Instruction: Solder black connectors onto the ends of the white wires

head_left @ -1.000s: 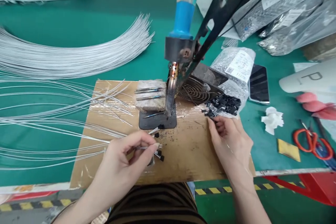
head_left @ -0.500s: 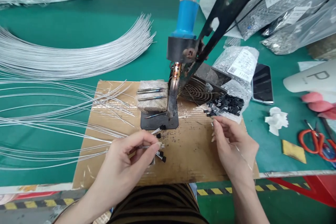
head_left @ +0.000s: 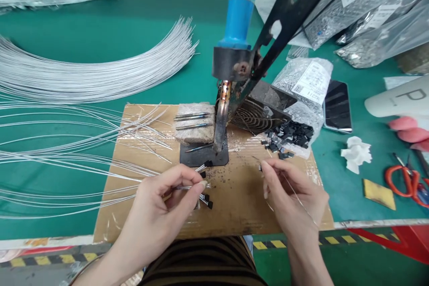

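Note:
My left hand is closed in a pinch on a thin white wire, its end just past the thumb. Beside these fingertips lie several wire ends with black connectors. In the fingertips of my right hand is a small black connector. A fine silvery wire, apparently solder, runs through that same hand and over its back. Between the hands, farther back, a soldering iron is clamped with its tip pointing down. Loose black connectors spill from a plastic bag just beyond my right hand.
Brown cardboard covers the work area. A pale block holds spare metal tips. A large bundle of white wires curves at the left. At the right lie a phone, a yellow sponge and orange-handled scissors.
My right hand has moved left and slightly toward me, away from the connector pile, and a black connector now shows at its fingertips. My left hand stays nearly still.

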Available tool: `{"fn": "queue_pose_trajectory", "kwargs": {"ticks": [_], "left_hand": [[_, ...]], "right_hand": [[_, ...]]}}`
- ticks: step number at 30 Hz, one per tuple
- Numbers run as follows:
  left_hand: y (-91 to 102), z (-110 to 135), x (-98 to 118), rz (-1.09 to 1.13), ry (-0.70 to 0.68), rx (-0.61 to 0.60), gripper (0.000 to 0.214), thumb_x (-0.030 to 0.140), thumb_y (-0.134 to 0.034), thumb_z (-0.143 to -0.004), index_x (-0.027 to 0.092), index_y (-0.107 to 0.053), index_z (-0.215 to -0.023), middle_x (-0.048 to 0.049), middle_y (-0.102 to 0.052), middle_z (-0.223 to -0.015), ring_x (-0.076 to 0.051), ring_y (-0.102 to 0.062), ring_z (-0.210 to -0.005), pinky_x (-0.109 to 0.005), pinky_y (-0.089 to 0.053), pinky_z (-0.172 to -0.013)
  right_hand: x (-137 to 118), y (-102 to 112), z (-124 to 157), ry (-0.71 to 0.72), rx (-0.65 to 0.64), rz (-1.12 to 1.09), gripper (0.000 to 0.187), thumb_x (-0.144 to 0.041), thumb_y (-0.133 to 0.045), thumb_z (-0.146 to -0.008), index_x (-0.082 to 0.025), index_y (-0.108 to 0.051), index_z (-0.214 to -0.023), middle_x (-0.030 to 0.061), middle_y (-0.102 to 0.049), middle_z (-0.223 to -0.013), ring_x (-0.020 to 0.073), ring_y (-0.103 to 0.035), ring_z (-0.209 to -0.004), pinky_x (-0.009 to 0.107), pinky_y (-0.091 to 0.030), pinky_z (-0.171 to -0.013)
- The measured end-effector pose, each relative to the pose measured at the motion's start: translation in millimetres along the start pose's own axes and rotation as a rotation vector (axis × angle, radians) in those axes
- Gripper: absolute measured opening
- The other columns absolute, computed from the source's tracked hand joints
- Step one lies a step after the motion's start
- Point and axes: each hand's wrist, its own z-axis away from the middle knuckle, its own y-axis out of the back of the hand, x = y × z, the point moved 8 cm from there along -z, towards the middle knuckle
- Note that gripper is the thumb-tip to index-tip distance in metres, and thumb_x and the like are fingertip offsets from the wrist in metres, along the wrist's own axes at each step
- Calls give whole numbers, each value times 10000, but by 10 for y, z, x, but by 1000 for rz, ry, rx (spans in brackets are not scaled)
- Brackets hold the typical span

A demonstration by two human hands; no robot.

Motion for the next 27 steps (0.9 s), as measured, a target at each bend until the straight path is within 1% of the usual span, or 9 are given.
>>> {"fn": "queue_pose_trajectory", "kwargs": {"ticks": [2, 5, 9, 12, 14, 16, 18, 21, 27], "left_hand": [[0, -11, -18, -1, -9, -19, 169, 357, -731, -967, 218, -759, -877, 9, -671, -710, -119, -549, -604, -219, -400, -530], [-7, -26, -35, -15, -29, -45, 168, 355, -725, -981, 218, -760, -892, 3, -684, -725, -119, -551, -608, -210, -417, -533], [-10, -29, -37, -28, -29, -35, 165, 358, -719, -984, 220, -761, -902, 4, -683, -725, -124, -555, -603, -214, -402, -516], [-14, -21, -26, -49, -34, -23, 174, 359, -715, -982, 219, -758, -888, 10, -667, -699, -129, -560, -596, -221, -395, -507], [-22, -19, -17, -60, -40, -28, 173, 352, -712, -986, 222, -761, -883, 3, -706, -725, -133, -593, -614, -221, -417, -518], [-36, -22, 5, -46, -53, -43, 156, 332, -716, -987, 228, -769, -884, -8, -771, -808, -134, -640, -653, -216, -462, -551], [-53, -28, 40, 5, -70, -60, 127, 295, -724, -984, 238, -775, -883, -6, -810, -891, -130, -686, -711, -202, -522, -617], [-80, -36, 96, 82, -83, -80, 122, 233, -731, -978, 249, -779, -867, 14, -820, -910, -115, -724, -768, -170, -570, -703], [-120, -33, 159, 147, -97, -90, 140, 165, -740, -960, 244, -780, -851, 19, -822, -903, -107, -745, -759, -155, -588, -704]], "right_hand": [[-43, -58, 27, 1, -38, -62, 118, -346, -821, -972, -233, -839, -944, -6, -690, -671, 126, -585, -491, 240, -487, -431], [-98, -174, 74, -20, -119, -148, 79, -288, -792, -995, -242, -836, -947, -31, -661, -648, 98, -570, -482, 210, -480, -442], [-126, -311, 134, -85, -177, -207, 93, -277, -784, -1001, -245, -844, -937, -23, -672, -674, 96, -570, -504, 214, -476, -463], [-154, -432, 177, -90, -240, -251, 106, -282, -781, -1002, -243, -848, -930, -18, -680, -680, 100, -577, -499, 216, -482, -451], [-158, -513, 208, -112, -284, -308, 94, -281, -786, -1000, -251, -849, -937, -22, -683, -687, 94, -578, -495, 206, -483, -446], [-166, -581, 236, -134, -313, -359, 81, -275, -794, -996, -256, -850, -941, -24, -697, -701, 85, -575, -491, 198, -485, -451], [-194, -631, 257, -132, -330, -391, 76, -268, -800, -992, -254, -853, -940, -21, -711, -709, 80, -571, -490, 194, -487, -456], [-233, -693, 284, -130, -350, -434, 84, -258, -796, -992, -252, -859, -937, -24, -707, -693, 81, -578, -488, 191, -489, -452], [-239, -763, 330, -160, -373, -498, 77, -240, -806, -984, -267, -868, -946, -31, -713, -696, 75, -597, -476, 182, -505, -455]]}}
